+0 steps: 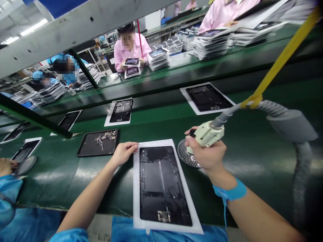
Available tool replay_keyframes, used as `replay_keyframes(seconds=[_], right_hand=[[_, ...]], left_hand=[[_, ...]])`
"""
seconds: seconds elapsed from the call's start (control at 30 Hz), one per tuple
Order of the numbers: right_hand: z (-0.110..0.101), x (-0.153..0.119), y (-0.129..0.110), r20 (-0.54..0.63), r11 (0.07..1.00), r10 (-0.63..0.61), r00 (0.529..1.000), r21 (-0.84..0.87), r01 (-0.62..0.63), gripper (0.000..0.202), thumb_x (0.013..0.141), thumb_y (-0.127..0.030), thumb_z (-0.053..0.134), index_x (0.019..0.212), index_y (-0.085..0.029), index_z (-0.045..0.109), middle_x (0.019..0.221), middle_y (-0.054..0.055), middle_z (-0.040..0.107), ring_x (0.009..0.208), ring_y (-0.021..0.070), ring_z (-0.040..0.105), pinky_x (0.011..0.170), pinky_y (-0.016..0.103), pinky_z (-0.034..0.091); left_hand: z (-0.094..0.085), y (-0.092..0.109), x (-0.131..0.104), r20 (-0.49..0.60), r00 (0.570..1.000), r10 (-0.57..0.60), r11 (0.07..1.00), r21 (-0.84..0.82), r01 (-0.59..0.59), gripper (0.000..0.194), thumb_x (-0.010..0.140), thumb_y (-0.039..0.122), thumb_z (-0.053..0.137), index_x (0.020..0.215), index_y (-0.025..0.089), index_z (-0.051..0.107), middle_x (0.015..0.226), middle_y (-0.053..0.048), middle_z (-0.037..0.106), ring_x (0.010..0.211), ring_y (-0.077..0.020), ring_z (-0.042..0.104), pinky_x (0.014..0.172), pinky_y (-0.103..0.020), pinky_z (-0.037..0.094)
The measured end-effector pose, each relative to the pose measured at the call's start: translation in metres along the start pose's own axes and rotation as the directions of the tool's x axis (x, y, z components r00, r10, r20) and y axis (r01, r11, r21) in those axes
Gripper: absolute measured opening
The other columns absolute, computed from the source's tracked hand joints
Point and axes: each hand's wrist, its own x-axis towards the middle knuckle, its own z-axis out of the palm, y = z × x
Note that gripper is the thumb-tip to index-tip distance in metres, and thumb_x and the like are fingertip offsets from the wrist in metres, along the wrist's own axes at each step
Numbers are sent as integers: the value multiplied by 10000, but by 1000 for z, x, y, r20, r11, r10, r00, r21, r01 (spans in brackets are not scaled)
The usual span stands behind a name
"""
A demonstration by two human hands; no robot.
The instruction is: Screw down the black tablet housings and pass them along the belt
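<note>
A dark tablet housing (164,185) with inner parts exposed lies on a white sheet (136,201) in front of me, overhanging the bench's near edge. My left hand (124,153) pinches the sheet's upper left corner, thumb and fingers together. In my right hand (208,153) is a pale green air gun (209,132), fingers wrapped round its body. A grey cable (227,114) runs from it, tied to a yellow strap (285,60). Just below the gun, a round perforated metal plate (186,154) is partly hidden by my right hand. A blue band (230,193) circles my right wrist.
Left of my left hand sits a black tray (88,143) with small metal pieces. Further back lie tablet housings on sheets (121,111) (209,97). A green post (35,116) slants at left, near a co-worker's hand (6,166). A grey cylinder (292,124) hangs at right.
</note>
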Motion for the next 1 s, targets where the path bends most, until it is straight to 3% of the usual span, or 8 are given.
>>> replay_keyframes(seconds=[0.13, 0.27, 0.5, 0.6, 0.67, 0.77, 0.83, 1.0], right_hand=[[-1, 0, 2, 21, 999, -38, 999, -6, 38, 224, 777, -287, 793, 972, -208, 715, 883, 78, 786, 770, 259, 781, 776, 445, 667], [-2, 1, 4, 32, 999, -49, 998, -10, 49, 223, 780, -299, 799, 974, -225, 718, 882, 82, 789, 776, 273, 783, 773, 456, 670], [-1, 0, -3, 7, 999, -34, 999, 0, 34, 226, 756, -282, 793, 957, -213, 716, 837, 63, 780, 731, 257, 775, 728, 429, 667], [-1, 1, -7, 3, 999, -51, 999, -9, 51, 192, 754, -261, 772, 925, -198, 711, 775, 45, 760, 703, 241, 762, 723, 422, 664], [-1, 2, -8, 2, 998, -67, 998, -11, 67, 164, 759, -254, 763, 901, -198, 702, 772, 41, 756, 695, 230, 754, 721, 414, 662], [-2, 2, -7, 3, 996, -85, 996, -10, 85, 169, 760, -246, 757, 912, -201, 698, 781, 38, 756, 677, 215, 741, 706, 400, 654], [-2, 1, -6, 13, 996, -93, 996, -6, 93, 185, 759, -242, 756, 931, -203, 697, 783, 32, 754, 634, 197, 723, 685, 388, 648], [-2, -6, -7, 76, 995, -101, 992, 12, 101, 198, 780, -253, 748, 964, -215, 684, 829, 28, 758, 595, 172, 702, 666, 372, 643]], left_hand=[[8, -6, -2, -64, 961, 268, 938, 244, -245, 255, 988, 332, 570, 981, 198, 787, 929, -72, 775, 859, -187, 722, 828, -322, 593], [16, -12, -5, -6, 921, 390, 852, 382, -358, 272, 1014, 284, 521, 1003, 194, 777, 933, -88, 756, 869, -185, 710, 814, -311, 586], [19, -1, -12, 148, 937, 315, 718, 609, -337, 284, 1027, 239, 461, 1051, 214, 743, 995, -88, 714, 929, -196, 651, 843, -315, 574], [21, 10, -24, 217, 941, 259, 657, 675, -336, 273, 1026, 332, 510, 1185, 197, 686, 1135, -129, 688, 1070, -262, 625, 920, -397, 561], [23, 14, -33, 217, 946, 242, 638, 699, -324, 388, 1016, 416, 536, 1318, 188, 617, 1265, -159, 648, 1198, -312, 580, 993, -458, 529], [26, 13, -38, 211, 946, 245, 646, 692, -321, 507, 1008, 500, 525, 1400, 180, 562, 1351, -174, 608, 1267, -344, 542, 1049, -501, 483], [26, 8, -34, 195, 945, 262, 683, 654, -324, 500, 1007, 516, 515, 1366, 176, 592, 1308, -171, 632, 1211, -337, 571, 1020, -492, 491], [18, -11, -11, -17, 973, 232, 892, 403, -205, 411, 1040, 437, 420, 1164, 167, 704, 918, -93, 693, 869, -237, 651, 811, -365, 533]])
